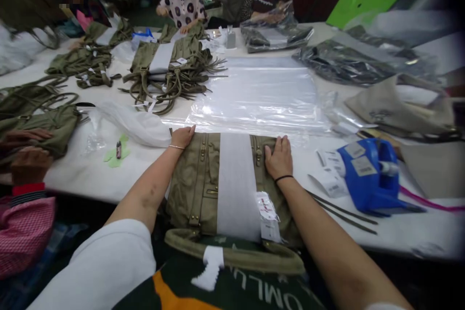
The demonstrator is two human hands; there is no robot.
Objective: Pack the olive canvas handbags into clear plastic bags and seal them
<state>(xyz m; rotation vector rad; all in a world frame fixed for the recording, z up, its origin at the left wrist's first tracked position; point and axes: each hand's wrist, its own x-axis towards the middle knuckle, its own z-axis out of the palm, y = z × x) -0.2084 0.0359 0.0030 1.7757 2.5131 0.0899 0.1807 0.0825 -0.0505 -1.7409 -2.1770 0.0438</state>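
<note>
Both hands lie open and flat on an olive bag at the lower centre of the frame: the left hand rests on its upper left corner with fingers pointing toward the top of the frame, and the right hand presses palm down on its upper right part, beside a zip. Neither grips anything. The bag lies on the near edge of the white desk, with a white paper band wrapped down its middle, a tag at the band's lower right, and its padded strap hanging over the desk edge at the bottom. Just beyond the bag, touching its top edge, is a stack of clear plastic sleeves. To the right sits a blue tape dispenser with paper labels near it. More olive bags are heaped in the upper left, where other people work. A co-worker's hands show at the left edge.
</note>
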